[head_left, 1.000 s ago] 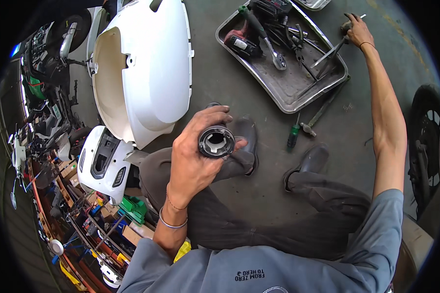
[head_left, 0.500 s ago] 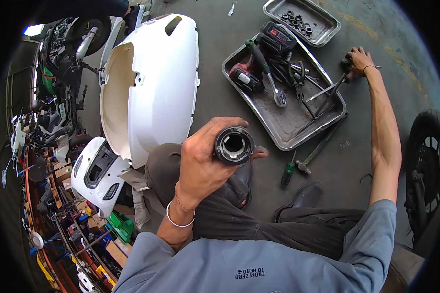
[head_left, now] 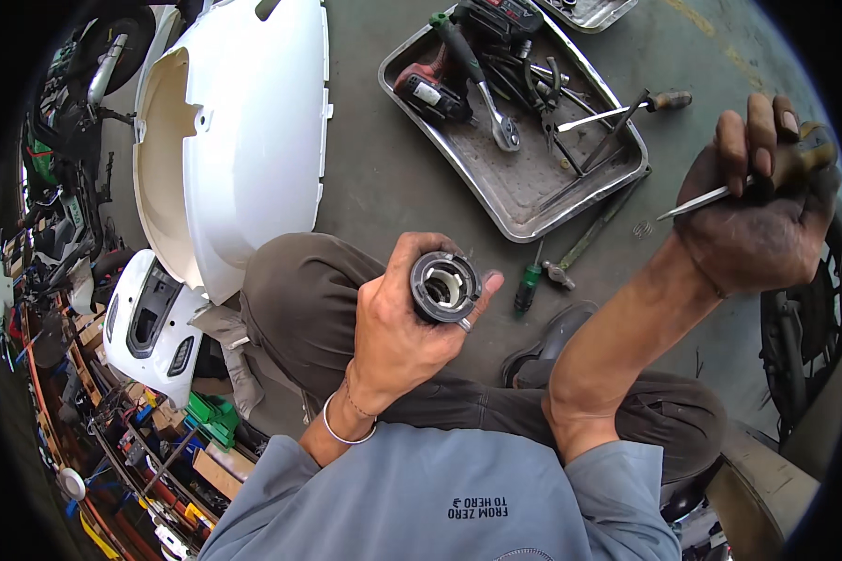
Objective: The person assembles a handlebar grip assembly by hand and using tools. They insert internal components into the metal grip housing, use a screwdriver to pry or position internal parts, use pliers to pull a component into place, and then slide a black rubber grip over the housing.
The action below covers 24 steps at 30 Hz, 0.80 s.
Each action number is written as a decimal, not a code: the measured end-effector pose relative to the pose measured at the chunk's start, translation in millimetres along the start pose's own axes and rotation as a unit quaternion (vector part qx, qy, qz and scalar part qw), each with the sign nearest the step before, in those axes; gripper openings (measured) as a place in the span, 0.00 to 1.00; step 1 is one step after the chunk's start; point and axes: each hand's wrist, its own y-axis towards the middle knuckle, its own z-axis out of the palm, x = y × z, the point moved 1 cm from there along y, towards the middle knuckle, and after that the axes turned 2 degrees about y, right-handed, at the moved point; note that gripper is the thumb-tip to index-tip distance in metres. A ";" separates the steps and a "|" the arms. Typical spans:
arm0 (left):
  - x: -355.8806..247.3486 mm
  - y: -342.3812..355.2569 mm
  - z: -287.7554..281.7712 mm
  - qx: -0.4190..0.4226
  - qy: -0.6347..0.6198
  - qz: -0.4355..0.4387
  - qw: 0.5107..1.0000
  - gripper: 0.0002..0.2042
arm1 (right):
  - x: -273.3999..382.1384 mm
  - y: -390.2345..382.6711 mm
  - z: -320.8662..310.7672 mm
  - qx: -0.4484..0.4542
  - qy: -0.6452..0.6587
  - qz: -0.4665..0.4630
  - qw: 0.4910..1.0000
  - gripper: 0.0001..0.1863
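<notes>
In front of my body my left hand (head_left: pixel 395 325) is wrapped round a dark, round, hollow part (head_left: pixel 473 290), its open end facing up. Notches and a paler inner ring show inside that end; most of its outer body is hidden by my fingers. Raised at the far right, my right hand (head_left: pixel 748 224) grips a screwdriver (head_left: pixel 803 161) by its yellowish-brown handle. The metal shaft points left, toward the middle. Black grime covers the palm and fingers of this hand. The two hands are well apart.
Ahead is a metal tray (head_left: pixel 517 220) holding a ratchet (head_left: pixel 486 98), a red cordless tool (head_left: pixel 433 92) and pliers. Another screwdriver (head_left: pixel 669 101) lies across its edge. A hammer (head_left: pixel 563 273) and green-handled screwdriver (head_left: pixel 527 290) lie nearby. White body panels (head_left: pixel 262 140) stand left, a wheel (head_left: pixel 800 351) right.
My right hand has come back from beside the tray, lifting a screwdriver toward me. My left hand still holds the hollow part, now tilted a little. The whole view has shifted slightly.
</notes>
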 end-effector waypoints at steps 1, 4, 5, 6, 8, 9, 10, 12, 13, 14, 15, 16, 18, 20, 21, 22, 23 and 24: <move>-0.7 -0.7 2.8 -0.006 0.014 0.009 1.000 0.16 | -9.4 -15.7 8.5 0.003 0.009 0.004 1.000 0.22; 3.5 -0.5 3.6 0.013 0.014 0.012 1.000 0.15 | -47.5 -55.4 32.8 0.034 0.041 0.038 0.998 0.25; 5.5 -1.5 1.4 0.034 0.018 0.006 0.999 0.15 | -61.1 -65.6 40.5 0.044 0.051 0.048 0.997 0.26; 7.7 -1.7 0.3 0.037 0.016 0.006 0.999 0.15 | -69.8 -72.2 45.3 0.008 0.028 0.032 0.999 0.27; 10.5 -2.3 -2.5 0.062 -0.026 0.008 0.998 0.14 | -86.1 -80.3 48.4 0.008 0.016 0.000 1.000 0.27; 10.3 -1.9 -4.3 0.064 -0.028 0.008 0.998 0.14 | -93.7 -85.4 50.4 0.004 0.011 -0.015 1.000 0.27; 9.4 -1.3 -5.9 0.074 -0.037 0.018 0.996 0.14 | -96.7 -87.0 51.3 -0.006 0.003 -0.011 1.000 0.27; 12.7 -1.8 -9.5 0.081 -0.044 0.026 0.995 0.14 | -94.1 -85.6 61.1 -0.048 -0.039 0.048 0.997 0.26; 15.7 -2.8 -10.5 0.083 -0.072 0.000 0.994 0.14 | -92.0 -86.3 66.9 -0.069 -0.059 0.080 0.993 0.25; 17.1 -3.2 -11.2 0.086 -0.098 -0.025 0.991 0.15 | -91.5 -86.7 67.3 -0.055 -0.058 0.068 0.995 0.25; 17.0 -2.5 -12.5 0.087 -0.098 -0.025 0.991 0.15 | -91.9 -86.3 65.1 -0.048 -0.057 0.061 0.995 0.24; 16.4 -1.4 -13.6 0.101 -0.114 -0.033 0.988 0.14 | -92.3 -86.5 63.2 -0.042 -0.056 0.056 0.996 0.24; 17.6 0.3 -15.5 0.116 -0.128 -0.043 0.984 0.14 | -95.5 -87.3 58.5 0.055 -0.035 0.001 0.998 0.23; 18.8 1.5 -15.8 0.131 -0.155 -0.025 0.979 0.14 | -95.5 -89.4 63.5 0.042 -0.017 0.004 0.999 0.23; 19.8 1.8 -16.4 0.132 -0.155 -0.026 0.979 0.14 | -94.7 -90.3 64.2 0.018 -0.013 0.015 1.000 0.23; 21.0 2.1 -17.5 0.140 -0.166 -0.034 0.976 0.14 | -94.2 -91.2 65.0 -0.005 -0.008 0.026 1.000 0.23; 21.3 2.7 -17.6 0.147 -0.178 -0.041 0.972 0.14 | -92.2 -90.8 63.2 0.003 -0.012 0.042 0.999 0.23; 21.4 2.9 -17.1 0.148 -0.178 -0.041 0.972 0.14 | -90.2 -90.5 61.6 0.007 -0.014 0.049 0.999 0.23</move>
